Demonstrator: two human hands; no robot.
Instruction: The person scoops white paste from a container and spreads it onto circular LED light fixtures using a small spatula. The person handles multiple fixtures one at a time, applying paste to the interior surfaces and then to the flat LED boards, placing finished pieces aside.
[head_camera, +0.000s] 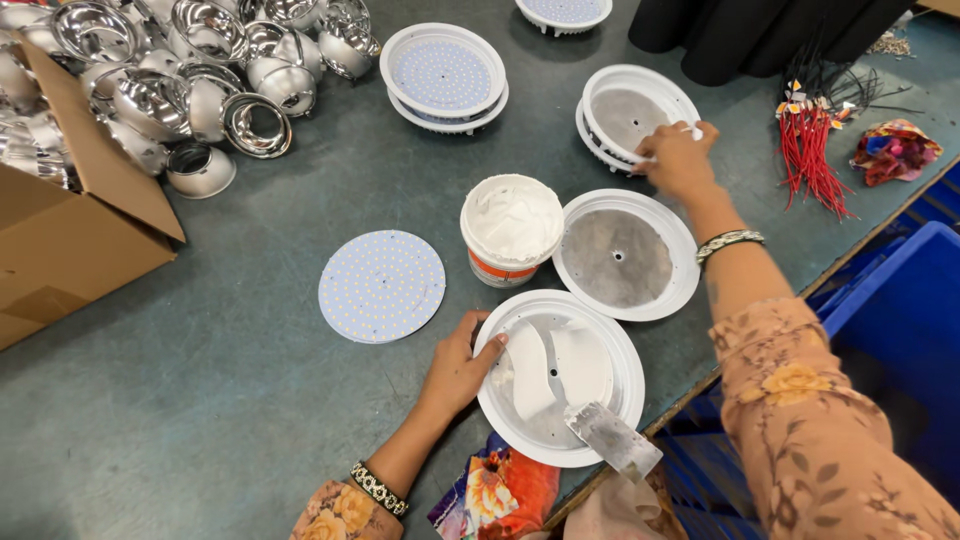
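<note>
My left hand (461, 366) grips the left rim of a white round lamp housing (618, 352) near the table's front edge. White paste is smeared inside it, and a flat metal scraper (612, 438) rests on its near rim. My right hand (678, 158) reaches far right and holds the rim of another white housing (617, 92) that sits on a stack. Between the two lies a third housing (680, 242) with a grey metal base. A tub of white paste (511, 225) stands beside it. A round LED board (381, 285) lies flat to the left.
A pile of shiny chrome reflector cups (190, 70) and a cardboard box (70, 220) fill the far left. Stacked housings with LED boards (443, 75) sit at the back. Red wires (812, 150) lie at right, a blue crate (900, 320) stands beside the table.
</note>
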